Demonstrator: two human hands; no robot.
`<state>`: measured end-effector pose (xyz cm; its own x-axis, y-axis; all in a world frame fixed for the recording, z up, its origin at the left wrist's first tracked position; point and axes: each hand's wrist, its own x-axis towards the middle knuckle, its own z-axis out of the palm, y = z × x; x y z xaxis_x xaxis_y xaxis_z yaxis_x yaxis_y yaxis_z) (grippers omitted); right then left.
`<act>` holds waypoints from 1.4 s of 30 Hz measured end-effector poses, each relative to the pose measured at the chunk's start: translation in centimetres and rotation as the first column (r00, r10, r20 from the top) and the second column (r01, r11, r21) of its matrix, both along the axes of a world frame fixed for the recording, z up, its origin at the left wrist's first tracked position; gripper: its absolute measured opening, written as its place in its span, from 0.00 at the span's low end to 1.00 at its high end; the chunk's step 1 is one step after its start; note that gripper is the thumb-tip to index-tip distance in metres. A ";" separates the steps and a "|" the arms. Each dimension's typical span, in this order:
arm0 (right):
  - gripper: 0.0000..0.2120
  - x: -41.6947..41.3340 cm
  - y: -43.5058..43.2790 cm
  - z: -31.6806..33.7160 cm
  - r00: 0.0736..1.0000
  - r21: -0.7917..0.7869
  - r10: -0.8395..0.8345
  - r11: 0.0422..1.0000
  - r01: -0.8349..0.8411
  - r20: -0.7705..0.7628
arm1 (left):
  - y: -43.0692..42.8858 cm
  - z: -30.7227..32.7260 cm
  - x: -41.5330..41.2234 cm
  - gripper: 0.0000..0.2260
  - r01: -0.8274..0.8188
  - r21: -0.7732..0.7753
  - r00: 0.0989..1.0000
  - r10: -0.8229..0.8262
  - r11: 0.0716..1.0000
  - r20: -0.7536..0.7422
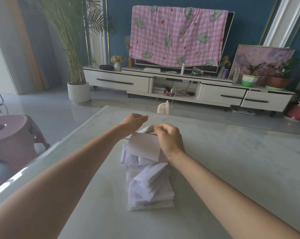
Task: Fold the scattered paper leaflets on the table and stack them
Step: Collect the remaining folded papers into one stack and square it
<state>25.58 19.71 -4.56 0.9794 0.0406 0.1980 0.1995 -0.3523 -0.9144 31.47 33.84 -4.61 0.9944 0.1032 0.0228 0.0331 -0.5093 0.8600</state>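
Pink plastic stool (7,133) stands off the left edge of the pale marbled surface (232,161); moving right, the left hand (134,120) reaches out past the papers with fingers loosely straight, holding nothing. Just right of it a white leaflet (144,146) stands half raised, its far edge pinched in the curled fingers of the right hand (170,140), apparently for a fold. Under that sheet lie a few printed leaflets (130,158) spread flat, and nearer the person sits the stack (151,188) of folded ones, its top pieces skewed and springing open. The paper seems thin, light and limp, likely to slide on the glossy top and to crease wherever pressed, so a pinch at a corner or edge, with the free palm pinning the rest, would probably serve best
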 end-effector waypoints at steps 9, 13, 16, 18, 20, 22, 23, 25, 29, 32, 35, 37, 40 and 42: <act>0.06 -3.5 -2.3 0.3 1.000 0.094 -0.019 0.995 0.020 -0.008 | 0.2 1.2 -6.4 0.10 -0.156 0.044 0.966 0.143 0.987 0.217; 0.06 -6.4 -4.8 0.3 0.998 0.041 0.062 0.997 -0.063 0.023 | 0.1 1.6 -12.1 0.12 -0.126 0.098 0.946 0.090 0.987 0.311; 0.07 -8.0 -5.7 0.1 0.995 -0.072 0.095 0.993 -0.096 -0.016 | -0.1 0.8 -15.8 0.11 -0.098 0.202 0.949 0.030 0.974 0.314; 0.09 -9.0 -6.0 0.1 0.994 -0.130 0.103 0.986 -0.105 -0.025 | 0.0 -0.1 -17.9 0.15 -0.119 0.304 0.960 0.031 0.945 0.278; 0.15 -9.6 -6.2 0.1 0.994 -0.180 0.104 0.978 -0.105 -0.017 | 0.6 -1.1 -19.5 0.27 -0.148 0.380 0.977 0.077 0.913 0.197; 0.20 -10.1 -6.4 0.2 0.992 -0.189 0.128 0.974 -0.129 -0.018 | 1.2 -1.9 -20.6 0.40 -0.134 0.415 0.991 0.118 0.900 0.063; 0.22 -10.2 -6.3 0.2 0.990 -0.196 0.137 0.971 -0.137 -0.016 | 1.4 -2.3 -20.9 0.47 -0.113 0.407 0.992 0.127 0.907 -0.008; 0.23 -10.5 -6.3 0.1 0.992 -0.233 0.128 0.965 -0.119 0.024 | 1.5 -2.7 -21.5 0.62 -0.040 0.413 0.988 0.097 0.910 -0.119; 0.24 -10.9 -6.3 -0.2 0.980 -0.355 0.163 0.928 -0.112 0.117 | 1.7 -3.6 -21.7 0.75 0.140 0.524 0.982 -0.048 0.840 -0.185; 0.28 -11.2 -6.4 -0.5 0.952 -0.484 0.272 0.857 -0.174 0.139 | 1.9 -4.3 -21.0 0.65 0.085 0.460 0.994 -0.045 0.884 -0.098; 0.26 -11.3 -6.8 -0.7 0.929 -0.613 0.343 0.766 -0.193 0.137 | 1.9 -4.6 -20.3 0.32 -0.038 0.359 0.999 0.037 0.933 0.009; 0.22 -11.4 -7.0 -1.1 0.913 -0.701 0.382 0.691 -0.177 0.146 | 1.6 -4.5 -20.2 0.23 -0.077 0.276 0.997 0.079 0.958 0.001; 0.17 -12.0 -7.0 -1.9 0.894 -0.770 0.407 0.626 -0.123 0.188 | 0.4 -4.1 -20.1 0.20 -0.150 0.011 0.988 0.150 0.989 -0.015; 0.17 -12.7 -7.0 -2.7 0.875 -0.808 0.440 0.579 -0.104 0.203 | -0.7 -3.9 -20.0 0.11 -0.214 -0.168 0.977 0.215 0.962 -0.014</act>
<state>12.90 12.73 -7.24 0.7586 0.5906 0.2752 0.6441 -0.7434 -0.1802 11.42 33.15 -8.53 0.9485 0.3165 -0.0085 0.1216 -0.3395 0.9327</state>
